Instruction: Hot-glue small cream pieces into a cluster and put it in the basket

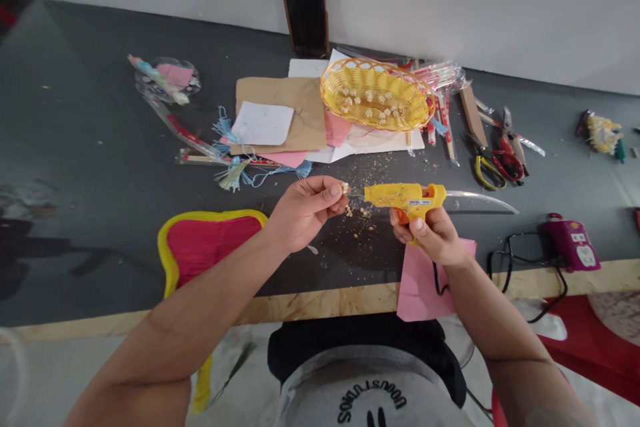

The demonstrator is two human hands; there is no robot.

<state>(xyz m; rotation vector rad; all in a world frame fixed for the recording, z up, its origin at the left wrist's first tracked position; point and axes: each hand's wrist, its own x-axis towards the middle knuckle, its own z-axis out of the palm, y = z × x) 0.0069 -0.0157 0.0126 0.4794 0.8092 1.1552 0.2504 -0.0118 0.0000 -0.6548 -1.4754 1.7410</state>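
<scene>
Pinching a beige piece point(345, 187) — left hand point(311, 207), right hand point(438, 237) gripping glue gun point(393, 195), pink paper point(423, 287) overhanging the table edge point(320, 303)

- The left arm point(185, 310) reached bare from the lower left, its wrist point(277, 237) roughly straight.
- The left hand point(305, 210) pinched thumb point(324, 199) against index finger point(323, 181).
- The right arm point(505, 320), also bare, slanted in from the lower right.
- The right hand point(437, 233) gripped, well apart from the left; its fingers point(401, 230) seemed curled, though partly hidden.
</scene>
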